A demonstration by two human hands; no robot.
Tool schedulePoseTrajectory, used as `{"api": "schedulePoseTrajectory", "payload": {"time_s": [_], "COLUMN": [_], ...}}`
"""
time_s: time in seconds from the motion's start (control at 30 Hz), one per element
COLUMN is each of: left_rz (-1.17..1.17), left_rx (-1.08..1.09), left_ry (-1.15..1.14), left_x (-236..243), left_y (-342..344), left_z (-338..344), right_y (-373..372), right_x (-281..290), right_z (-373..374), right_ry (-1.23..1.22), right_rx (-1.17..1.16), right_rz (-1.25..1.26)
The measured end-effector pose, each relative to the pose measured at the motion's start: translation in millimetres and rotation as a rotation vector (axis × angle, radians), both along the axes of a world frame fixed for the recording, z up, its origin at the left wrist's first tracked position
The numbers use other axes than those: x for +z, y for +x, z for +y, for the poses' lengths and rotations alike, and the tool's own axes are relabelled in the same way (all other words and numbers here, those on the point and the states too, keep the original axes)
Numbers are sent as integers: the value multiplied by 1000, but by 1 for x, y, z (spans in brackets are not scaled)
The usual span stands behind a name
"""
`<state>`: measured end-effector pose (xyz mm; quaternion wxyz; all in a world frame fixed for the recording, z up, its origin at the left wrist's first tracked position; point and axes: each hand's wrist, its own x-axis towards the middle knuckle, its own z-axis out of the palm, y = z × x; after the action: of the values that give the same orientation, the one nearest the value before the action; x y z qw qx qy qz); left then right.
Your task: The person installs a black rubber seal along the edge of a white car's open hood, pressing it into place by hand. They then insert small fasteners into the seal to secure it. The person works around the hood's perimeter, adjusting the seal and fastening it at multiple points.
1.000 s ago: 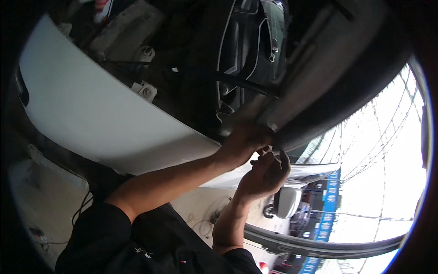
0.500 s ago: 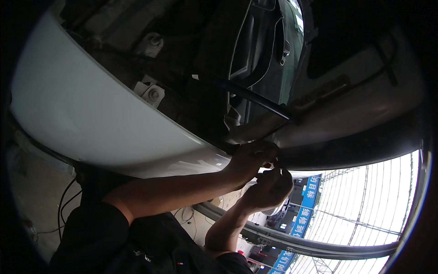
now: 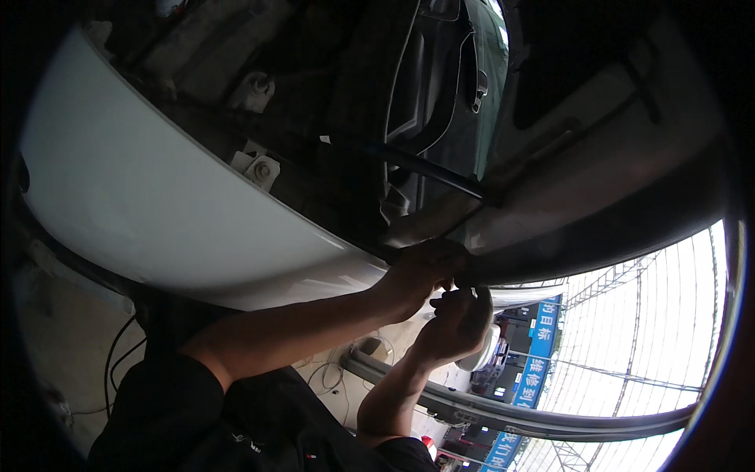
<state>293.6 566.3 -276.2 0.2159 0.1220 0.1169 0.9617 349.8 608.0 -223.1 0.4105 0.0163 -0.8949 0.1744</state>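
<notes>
Both my hands work close together where a white painted car body panel (image 3: 181, 212) meets a dark raised panel (image 3: 613, 220). My left hand (image 3: 425, 271) reaches across the panel's lower edge, its fingers curled in at the junction and partly in shadow. Just below it, my right hand (image 3: 456, 326) is raised with bent fingers and thumb drawn together, close to the left fingertips. Whatever lies between the fingers is too small and dark to make out. A black rod (image 3: 432, 175) runs slantwise above the hands toward the dark panel.
Metal brackets with bolts (image 3: 262, 169) sit inside the white panel's edge. Beyond the rod is a dark interior trim (image 3: 432, 86). Cables (image 3: 118, 362) hang at lower left. A curved grey rail (image 3: 487, 413) and a blue banner (image 3: 539, 346) appear at lower right.
The view has shifted slightly, so the car panels sit a little left and higher. Both hands stay at the same junction, fingers still close together.
</notes>
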Motion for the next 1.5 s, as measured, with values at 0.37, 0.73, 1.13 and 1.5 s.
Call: {"api": "schedulePoseTrajectory", "payload": {"time_s": [0.37,0.73,1.13,1.5], "left_rz": [-71,131,402,554], "left_rx": [84,338,390,653], "left_ry": [195,-44,-301,-375], "left_x": [-8,-11,-6,-9], "left_y": [2,1,-4,-13], "left_z": [1,-9,-23,-25], "right_y": [-6,-9,-15,-12], "right_x": [20,22,12,3], "right_z": [-12,-8,-10,-5], "right_ry": [-79,-280,-657,-802], "right_rx": [39,84,208,298], "right_rz": [-243,-281,-153,-120]}}
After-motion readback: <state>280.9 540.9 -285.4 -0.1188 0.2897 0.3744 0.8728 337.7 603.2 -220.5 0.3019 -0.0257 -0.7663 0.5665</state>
